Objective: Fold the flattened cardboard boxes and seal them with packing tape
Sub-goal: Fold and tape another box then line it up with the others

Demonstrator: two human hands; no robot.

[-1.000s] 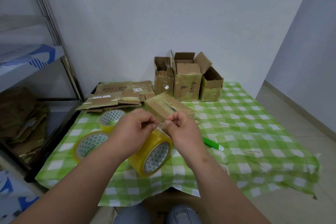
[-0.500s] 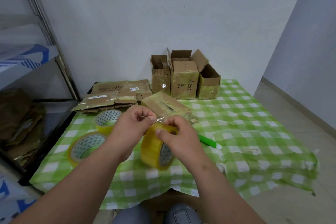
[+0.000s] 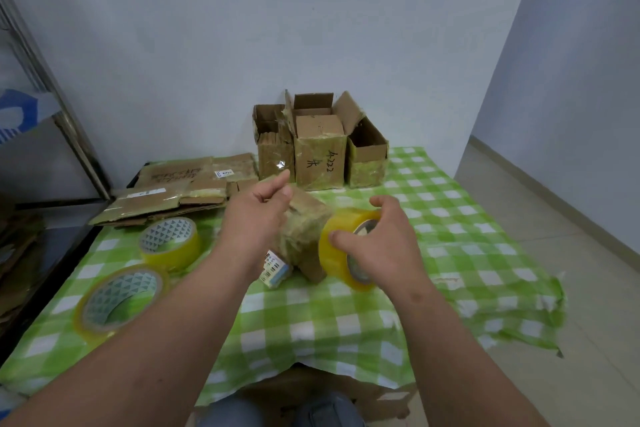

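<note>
My right hand (image 3: 384, 250) grips a yellow roll of packing tape (image 3: 337, 250), held on edge just right of a small folded cardboard box (image 3: 304, 225) on the green checked tablecloth (image 3: 311, 322). My left hand (image 3: 254, 222) hovers over the box's left side. Its thumb and forefinger pinch together at the top, apparently on the clear tape's free end, which is hard to make out. A barcode label (image 3: 273, 267) shows at the box's near corner. Flattened boxes (image 3: 173, 191) lie stacked at the back left.
Two more yellow tape rolls (image 3: 169, 241) (image 3: 117, 300) lie flat on the left. Three upright open boxes (image 3: 320, 152) stand against the back wall. A metal shelf (image 3: 69, 135) holding cardboard flanks the table's left; its right edge drops to the floor.
My right hand has carried the roll up and to the right, beside the box. My left hand has risen over the box, and the hands have drawn apart.
</note>
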